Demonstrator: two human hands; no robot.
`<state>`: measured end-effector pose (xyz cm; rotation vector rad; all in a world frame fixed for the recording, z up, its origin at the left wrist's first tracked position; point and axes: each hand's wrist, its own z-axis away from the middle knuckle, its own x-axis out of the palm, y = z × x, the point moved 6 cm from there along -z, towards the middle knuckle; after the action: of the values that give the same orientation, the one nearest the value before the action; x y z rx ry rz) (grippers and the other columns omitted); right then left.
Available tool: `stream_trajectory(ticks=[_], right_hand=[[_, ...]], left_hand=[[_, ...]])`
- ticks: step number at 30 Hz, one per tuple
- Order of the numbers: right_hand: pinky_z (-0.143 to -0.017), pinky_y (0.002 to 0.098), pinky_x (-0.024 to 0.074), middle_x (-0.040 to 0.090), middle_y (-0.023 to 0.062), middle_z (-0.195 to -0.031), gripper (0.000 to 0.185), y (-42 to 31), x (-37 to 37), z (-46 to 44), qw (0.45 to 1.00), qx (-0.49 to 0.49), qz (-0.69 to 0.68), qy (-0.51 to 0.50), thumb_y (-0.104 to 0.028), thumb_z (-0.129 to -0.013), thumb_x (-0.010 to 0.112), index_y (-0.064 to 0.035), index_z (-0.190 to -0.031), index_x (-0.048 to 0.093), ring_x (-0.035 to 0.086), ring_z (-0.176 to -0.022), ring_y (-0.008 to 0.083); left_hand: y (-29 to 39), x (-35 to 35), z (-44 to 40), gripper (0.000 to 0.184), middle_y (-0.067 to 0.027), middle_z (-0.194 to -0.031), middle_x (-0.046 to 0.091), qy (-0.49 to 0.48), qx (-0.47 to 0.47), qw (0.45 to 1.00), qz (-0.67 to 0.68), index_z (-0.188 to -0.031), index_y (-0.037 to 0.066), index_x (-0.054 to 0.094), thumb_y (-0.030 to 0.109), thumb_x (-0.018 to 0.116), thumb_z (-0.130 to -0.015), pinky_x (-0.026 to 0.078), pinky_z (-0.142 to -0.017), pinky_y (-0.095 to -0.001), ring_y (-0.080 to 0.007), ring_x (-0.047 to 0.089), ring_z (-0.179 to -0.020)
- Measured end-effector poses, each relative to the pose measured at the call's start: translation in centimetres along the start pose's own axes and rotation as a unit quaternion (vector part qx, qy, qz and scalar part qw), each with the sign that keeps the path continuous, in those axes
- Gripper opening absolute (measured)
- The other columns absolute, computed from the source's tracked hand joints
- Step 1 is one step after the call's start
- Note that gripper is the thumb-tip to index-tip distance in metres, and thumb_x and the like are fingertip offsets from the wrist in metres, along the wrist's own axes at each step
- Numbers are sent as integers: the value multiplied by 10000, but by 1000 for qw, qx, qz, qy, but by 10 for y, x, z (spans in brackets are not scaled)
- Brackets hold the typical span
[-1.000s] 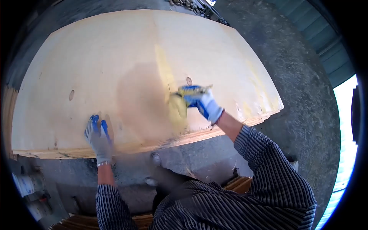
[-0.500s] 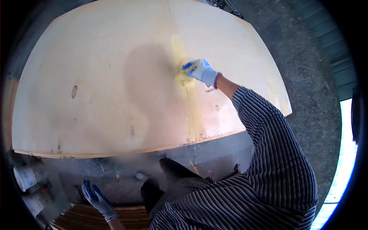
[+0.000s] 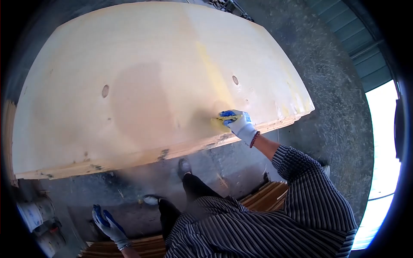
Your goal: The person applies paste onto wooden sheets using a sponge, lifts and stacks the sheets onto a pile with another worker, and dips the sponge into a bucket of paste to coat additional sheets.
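My right hand (image 3: 241,124), in a white and blue work glove, is closed on a flat yellow piece (image 3: 220,123) near the front edge of a pale plywood sheet (image 3: 142,47). The piece rests against the wood; the fingers partly cover it, and I cannot tell if it is a spreader or a pad. A pale yellow streak (image 3: 209,64) runs along the sheet, ending near that hand. Low on the left, my left hand (image 3: 108,225), gloved too, hangs away from the sheet with fingers apart and nothing in it.
Layered edges of stacked sheets show along the front. White buckets (image 3: 36,214) stand at lower left. Strips of brown wood (image 3: 269,195) lie by my legs, near my shoes (image 3: 185,167). Concrete floor (image 3: 331,99) extends to the right.
My right hand has moved with the yellow piece from the middle of the sheet toward its near edge. My left hand stays low and open. The view has shifted slightly.
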<state>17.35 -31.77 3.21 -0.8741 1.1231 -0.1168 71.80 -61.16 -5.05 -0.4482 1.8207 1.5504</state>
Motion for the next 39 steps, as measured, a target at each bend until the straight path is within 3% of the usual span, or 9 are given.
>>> stream_trajectory(ticks=[8,12,17,20,22,23,31,36,39], right_hand=[[-819,321,540,722,93,-1005,233,-121,105,42,994,-39,104,-4,-184,-807,687,-115,-1026,726,691,-906,237],[-815,287,549,729,88,-1033,277,-156,141,26,991,-34,-97,-90,-124,-787,731,-40,-1050,706,695,-926,170],[-701,362,608,693,112,-1038,269,-177,145,-58,801,152,-569,-108,-16,-835,675,-4,-1102,647,700,-844,235],[-679,343,587,714,52,-950,160,-141,159,-143,980,109,-165,-6,-62,-833,698,-85,-991,710,701,-814,179],[-642,308,568,725,63,-862,110,-151,161,-170,994,98,-44,25,-130,-828,690,-119,-927,736,696,-744,164],[-644,315,561,718,103,-804,162,-204,158,-156,975,-143,168,10,-170,-818,651,-143,-945,748,687,-693,209],[-627,354,519,666,101,-843,202,-205,157,-18,928,-327,130,-121,-138,-854,669,-114,-1050,712,653,-722,261],[-679,344,533,671,109,-893,263,-220,161,44,920,-331,141,-156,-83,-804,686,-81,-1067,707,661,-789,270],[-787,314,561,700,102,-993,281,-242,160,16,981,-180,3,-67,-11,-833,658,-6,-1114,669,681,-899,199]], left_hand=[[-72,-61,-12,334,-171,-1337,534,38,-15,998,55,-1262,-78,548,106,516,-985,362,-1063,-378,-280,484,-1243],[-82,-78,-22,334,-167,-1337,529,33,-27,997,60,-1264,-74,546,109,514,-986,384,-1050,-365,-272,488,-1240],[-93,-108,-30,331,-165,-1347,522,58,-56,995,61,-1261,-71,550,107,511,-985,380,-1062,-364,-271,483,-1250],[-99,-123,-27,334,-160,-1352,519,58,-71,996,-4,-1270,-67,542,106,507,-987,374,-1073,-371,-269,477,-1262],[-107,-138,-24,336,-157,-1356,516,58,-76,995,-39,-1279,-63,536,105,503,-989,372,-1079,-375,-268,475,-1266],[-111,-143,-23,360,-157,-1364,509,61,-84,994,-19,-1308,-59,511,122,494,-998,377,-1073,-366,-262,483,-1254],[-129,-135,-48,383,-147,-1383,490,49,-114,992,-16,-1339,-52,483,150,481,-1014,389,-1067,-355,-245,486,-1251],[-126,-106,-89,362,-132,-1402,476,19,-113,986,118,-1342,-51,475,66,462,-1000,413,-1056,-347,-223,490,-1261],[-122,-119,-116,367,-136,-1380,500,8,-86,992,92,-1334,-52,488,84,500,-993,410,-1043,-335,-221,491,-1250]])
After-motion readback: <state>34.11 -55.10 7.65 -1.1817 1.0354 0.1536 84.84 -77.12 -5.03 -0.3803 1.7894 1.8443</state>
